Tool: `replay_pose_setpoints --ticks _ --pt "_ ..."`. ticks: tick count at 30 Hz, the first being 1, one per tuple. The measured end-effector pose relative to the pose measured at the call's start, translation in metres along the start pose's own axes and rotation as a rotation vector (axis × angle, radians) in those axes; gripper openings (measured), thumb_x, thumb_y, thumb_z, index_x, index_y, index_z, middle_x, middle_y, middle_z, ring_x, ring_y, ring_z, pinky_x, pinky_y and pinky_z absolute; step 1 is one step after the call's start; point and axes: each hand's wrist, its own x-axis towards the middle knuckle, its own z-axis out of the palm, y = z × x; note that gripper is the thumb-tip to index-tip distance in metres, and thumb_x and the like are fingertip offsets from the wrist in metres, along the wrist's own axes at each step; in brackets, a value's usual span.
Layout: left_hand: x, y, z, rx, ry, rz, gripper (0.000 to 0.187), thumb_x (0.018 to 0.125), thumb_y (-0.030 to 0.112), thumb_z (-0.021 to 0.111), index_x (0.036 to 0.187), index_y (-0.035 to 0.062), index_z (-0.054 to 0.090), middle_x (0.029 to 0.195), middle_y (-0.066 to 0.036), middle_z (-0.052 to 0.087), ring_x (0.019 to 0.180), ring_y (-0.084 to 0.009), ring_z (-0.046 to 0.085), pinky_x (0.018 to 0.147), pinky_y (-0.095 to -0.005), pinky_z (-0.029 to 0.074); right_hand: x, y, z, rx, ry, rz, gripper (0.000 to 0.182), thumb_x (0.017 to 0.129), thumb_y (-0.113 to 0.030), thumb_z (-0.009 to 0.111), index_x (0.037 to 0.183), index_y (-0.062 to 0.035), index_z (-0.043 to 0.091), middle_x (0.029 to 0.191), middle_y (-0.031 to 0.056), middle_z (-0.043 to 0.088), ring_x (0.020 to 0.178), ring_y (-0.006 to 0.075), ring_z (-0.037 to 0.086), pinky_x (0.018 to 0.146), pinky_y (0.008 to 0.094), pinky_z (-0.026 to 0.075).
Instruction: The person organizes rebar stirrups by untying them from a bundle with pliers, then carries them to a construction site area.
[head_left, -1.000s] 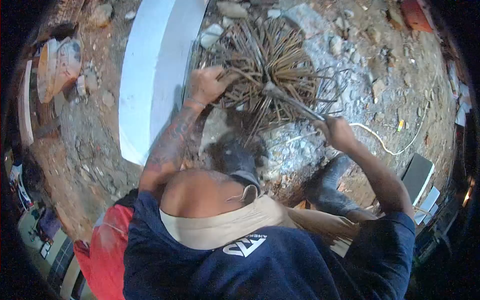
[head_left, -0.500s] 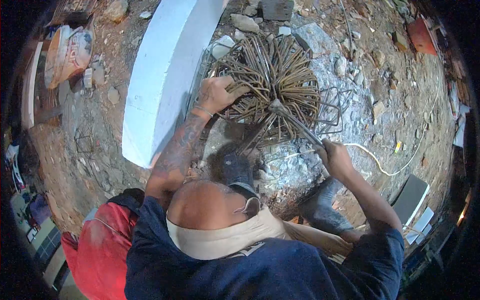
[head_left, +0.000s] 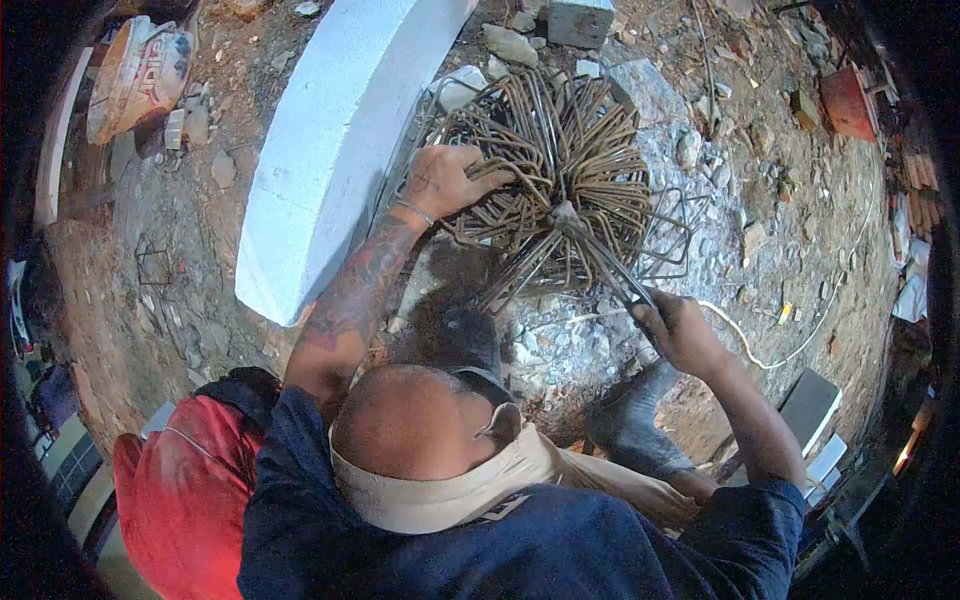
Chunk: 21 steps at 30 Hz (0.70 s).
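A round bundle of bent steel rebar stirrups, brown with rust, stands on the rubble, its loops fanning out from a tight middle. On its left side lies my left hand, closed with its fingers curled among the rods. My right hand is wrapped round the long handles of metal pincers. Their head meets the middle of the bundle, where the rods come together; what the jaws hold, if anything, is too small to make out.
A long pale-blue block runs close along the bundle's left. Stones, a concrete block, a white cable and a tipped bucket lie around. Red cloth is at the lower left, and a red container at the far right.
The view has shifted slightly. My left hand has moved a little up and to the right along the bundle. The pincers stay at the bundle's middle, still held in my right hand.
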Motion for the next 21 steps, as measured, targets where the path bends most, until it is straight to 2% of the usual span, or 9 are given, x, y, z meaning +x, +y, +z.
replay_pose_setpoints --ticks 4,6,9,10,11,13,14,18,21 --pt "-0.001 -0.006 0.006 -0.003 0.012 0.006 0.062 0.072 0.061 0.063 0.051 0.0043 0.048 0.048 -0.012 0.046 0.046 -0.0293 0.049 0.047 -0.0376 0.039 0.003 -0.009 -0.011 -0.152 -0.057 0.057 0.03 0.091 -0.025 0.051 0.099 0.0042 0.057 0.066 0.0217 0.057 0.058 0.036 0.055 0.058 0.0419 0.043" --pt "-0.001 -0.007 0.006 0.001 0.007 0.026 0.063 0.072 0.062 0.062 0.052 0.0041 0.049 0.049 -0.012 0.047 0.047 -0.0288 0.05 0.047 -0.0371 0.039 0.004 -0.015 -0.015 -0.24 0.032 -0.031 0.032 0.09 -0.022 0.053 0.108 0.0043 0.054 0.074 0.024 0.06 0.067 0.0409 0.058 0.061 0.0449 0.045" --pt "-0.001 -0.002 0.002 -0.014 0.013 0.018 0.062 0.073 0.06 0.063 0.052 0.004 0.049 0.049 -0.012 0.047 0.047 -0.0288 0.05 0.046 -0.0374 0.039 0.005 -0.028 -0.025 -0.39 -0.038 0.043 0.036 0.088 -0.021 0.055 0.114 0.0037 0.052 0.079 0.0241 0.061 0.072 0.0405 0.06 0.064 0.0459 0.046" --pt "0.0 0.001 0.0 -0.014 0.008 0.022 0.062 0.073 0.06 0.063 0.052 0.004 0.049 0.049 -0.012 0.047 0.047 -0.0288 0.05 0.046 -0.0374 0.039 0.003 -0.025 -0.021 -0.412 0.055 -0.076 0.035 0.089 -0.026 0.054 0.106 0.0044 0.054 0.074 0.0243 0.06 0.067 0.0412 0.06 0.06 0.0461 0.046" --pt "0.001 0.003 -0.003 -0.028 0.012 0.01 0.06 0.073 0.059 0.063 0.052 0.0042 0.05 0.049 -0.012 0.048 0.047 -0.0288 0.05 0.046 -0.0376 0.039 0.002 -0.023 -0.017 -0.408 0.056 -0.074 0.035 0.089 -0.026 0.054 0.106 0.0044 0.054 0.074 0.0243 0.06 0.067 0.0412 0.06 0.06 0.0461 0.046" --pt "0.001 0.005 -0.003 -0.046 0.012 -0.004 0.059 0.073 0.058 0.064 0.052 0.0043 0.05 0.05 -0.011 0.048 0.046 -0.0288 0.05 0.046 -0.0379 0.039 0.0 -0.018 -0.006 -0.413 -0.043 0.168 0.041 0.089 -0.036 0.052 0.094 0.0046 0.054 0.064 0.0236 0.058 0.062 0.0426 0.059 0.058 0.0487 0.047" --pt "0.001 0.005 -0.003 -0.044 -0.001 -0.023 0.058 0.073 0.057 0.065 0.053 0.0045 0.05 0.05 -0.011 0.049 0.047 -0.0286 0.051 0.046 -0.0379 0.039 -0.002 -0.005 0.006 -0.417 0.019 0.129 0.045 0.088 -0.041 0.053 0.083 0.004 0.054 0.056 0.0221 0.056 0.058 0.043 0.058 0.055 0.0488 0.046" --pt "-0.003 -0.007 0.009 -0.077 0.059 0.007 0.056 0.073 0.056 0.065 0.055 0.0047 0.052 0.05 -0.01 0.05 0.047 -0.0282 0.052 0.047 -0.0372 0.041 0.019 0.036 0.035 -0.306 0.104 0.168 0.045 0.085 -0.044 0.056 0.077 0.0003 0.054 0.057 0.022 0.056 0.056 0.0428 0.058 0.053 0.0467 0.046" --pt "-0.004 -0.012 0.007 -0.121 -0.102 -0.049 0.042 0.073 0.046 0.068 0.063 0.0065 0.056 0.057 -0.01 0.051 0.051 -0.0298 0.052 0.049 -0.0368 0.041 0.037 0.075 0.054 -0.312 0.154 0.073 0.042 0.083 -0.042 0.06 0.078 -0.0008 0.054 0.056 0.0193 0.056 0.055 0.0409 0.058 0.052 0.0459 0.045"
